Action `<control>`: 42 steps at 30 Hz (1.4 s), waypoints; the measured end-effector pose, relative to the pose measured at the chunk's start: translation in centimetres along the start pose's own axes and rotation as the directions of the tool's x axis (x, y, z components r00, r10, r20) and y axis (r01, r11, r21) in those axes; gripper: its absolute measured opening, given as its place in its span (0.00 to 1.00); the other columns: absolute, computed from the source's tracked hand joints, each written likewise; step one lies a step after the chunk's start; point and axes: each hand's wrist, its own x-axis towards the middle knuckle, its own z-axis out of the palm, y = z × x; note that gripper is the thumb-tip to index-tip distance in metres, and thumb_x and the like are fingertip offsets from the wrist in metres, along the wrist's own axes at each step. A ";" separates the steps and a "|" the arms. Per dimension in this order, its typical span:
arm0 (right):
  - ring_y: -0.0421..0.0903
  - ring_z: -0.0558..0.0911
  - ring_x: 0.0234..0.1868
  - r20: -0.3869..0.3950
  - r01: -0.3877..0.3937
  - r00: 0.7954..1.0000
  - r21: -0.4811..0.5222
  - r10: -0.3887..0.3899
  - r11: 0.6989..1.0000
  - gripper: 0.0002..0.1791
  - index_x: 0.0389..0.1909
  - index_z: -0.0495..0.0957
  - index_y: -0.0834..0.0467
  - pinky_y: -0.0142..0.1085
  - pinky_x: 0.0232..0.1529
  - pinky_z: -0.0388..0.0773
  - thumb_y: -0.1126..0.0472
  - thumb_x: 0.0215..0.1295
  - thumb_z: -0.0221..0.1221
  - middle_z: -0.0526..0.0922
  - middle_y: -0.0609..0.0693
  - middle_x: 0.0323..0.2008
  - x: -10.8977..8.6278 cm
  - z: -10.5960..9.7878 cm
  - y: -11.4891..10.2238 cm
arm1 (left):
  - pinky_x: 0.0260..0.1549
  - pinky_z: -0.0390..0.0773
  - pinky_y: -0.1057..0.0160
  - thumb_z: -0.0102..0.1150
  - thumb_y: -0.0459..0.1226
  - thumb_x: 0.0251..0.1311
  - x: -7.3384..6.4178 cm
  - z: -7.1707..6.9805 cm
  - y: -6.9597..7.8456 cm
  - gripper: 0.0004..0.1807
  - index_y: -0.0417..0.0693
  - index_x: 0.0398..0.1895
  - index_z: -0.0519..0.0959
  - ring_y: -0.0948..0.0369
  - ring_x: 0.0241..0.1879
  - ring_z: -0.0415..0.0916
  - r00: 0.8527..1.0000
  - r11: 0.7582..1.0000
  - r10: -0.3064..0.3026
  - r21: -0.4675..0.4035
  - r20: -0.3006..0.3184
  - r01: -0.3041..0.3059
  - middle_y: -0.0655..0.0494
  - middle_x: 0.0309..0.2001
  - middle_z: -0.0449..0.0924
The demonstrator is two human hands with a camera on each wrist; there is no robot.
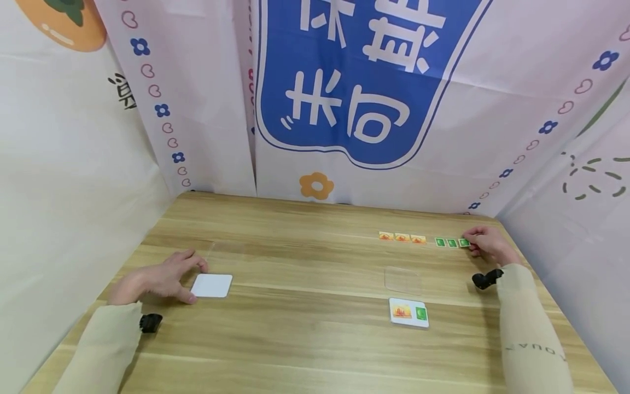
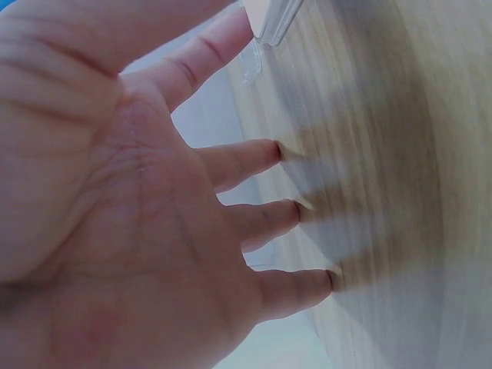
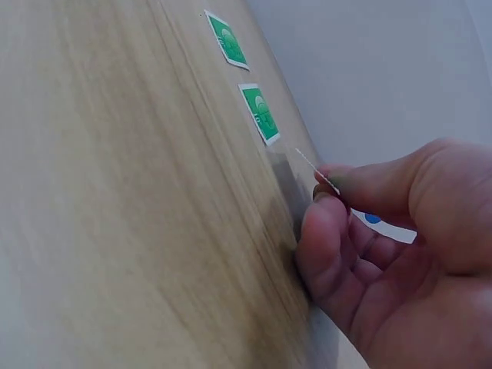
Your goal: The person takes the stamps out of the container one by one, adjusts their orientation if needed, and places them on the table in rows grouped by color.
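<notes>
My right hand pinches a green stamp between thumb and forefinger, edge-on and tilted above the wood in the right wrist view. Two more green stamps lie to its left, in a row with three orange stamps. On the left side, my left hand is spread beside a white card stack, thumb and forefinger at its left corners. The left wrist view shows the other fingers nearly straight, their tips on the table. A white card bearing one orange and one green stamp lies nearer, right of centre.
One clear plastic sheet lies just behind the stamped card, and another clear sheet behind the white stack. Printed cloth walls enclose the wooden table at the back and both sides.
</notes>
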 end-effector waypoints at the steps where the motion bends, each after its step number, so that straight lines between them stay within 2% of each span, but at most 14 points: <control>1: 0.36 0.75 0.29 0.002 0.001 1.000 -0.003 -0.001 1.000 0.21 0.58 0.64 0.75 0.30 0.33 0.81 0.60 0.76 0.47 0.74 0.47 0.30 0.0 0.0 0.0 | 0.55 0.55 0.22 0.77 0.47 0.43 0.0 0.0 0.0 0.31 0.53 0.49 0.70 0.21 0.66 0.46 1.000 1.000 0.001 -0.001 0.000 -0.001 0.17 0.68 0.48; 13: 0.38 0.74 0.28 -0.016 0.025 1.000 -0.092 -0.027 0.995 0.18 0.53 0.68 0.73 0.32 0.31 0.80 0.60 0.75 0.49 0.73 0.46 0.28 -0.1 -0.6 0.3 | 0.55 0.54 0.21 0.77 0.46 0.43 0.2 -0.2 0.2 0.32 0.54 0.49 0.70 0.22 0.67 0.45 1.000 1.000 -0.021 -0.014 0.009 0.022 0.19 0.69 0.47; 22: 0.38 0.74 0.29 -0.021 0.005 1.000 -0.149 -0.008 0.989 0.17 0.53 0.68 0.72 0.32 0.31 0.80 0.61 0.75 0.50 0.74 0.47 0.27 -0.1 -0.5 -0.1 | 0.56 0.54 0.22 0.77 0.46 0.42 0.4 -0.2 0.2 0.32 0.54 0.49 0.70 0.22 0.66 0.45 1.000 1.000 -0.013 -0.008 0.002 0.013 0.19 0.69 0.48; 27: 0.39 0.74 0.28 -0.013 0.021 1.000 -0.190 -0.024 0.981 0.17 0.52 0.69 0.73 0.32 0.30 0.79 0.62 0.74 0.51 0.74 0.47 0.27 0.4 -0.5 -0.3 | 0.55 0.56 0.23 0.78 0.46 0.41 0.2 0.1 0.1 0.31 0.55 0.48 0.70 0.23 0.66 0.48 1.000 1.000 -0.011 -0.004 -0.006 0.011 0.20 0.68 0.50; 33: 0.40 0.75 0.27 -0.023 0.010 1.000 -0.237 -0.016 0.971 0.15 0.51 0.69 0.72 0.33 0.29 0.79 0.64 0.73 0.51 0.74 0.49 0.26 0.9 -0.4 -0.6 | 0.55 0.54 0.22 0.77 0.47 0.42 0.1 0.2 -0.2 0.31 0.55 0.48 0.70 0.22 0.66 0.46 1.000 1.000 -0.013 -0.008 0.000 0.013 0.18 0.68 0.48; 42: 0.41 0.74 0.26 -0.018 0.010 1.000 -0.270 -0.016 0.963 0.13 0.49 0.70 0.72 0.33 0.28 0.78 0.65 0.71 0.51 0.73 0.49 0.26 0.9 -0.4 -0.9 | 0.55 0.55 0.22 0.77 0.45 0.42 0.2 0.0 0.2 0.31 0.54 0.48 0.70 0.22 0.66 0.46 1.000 1.000 -0.007 -0.007 -0.005 0.007 0.18 0.68 0.49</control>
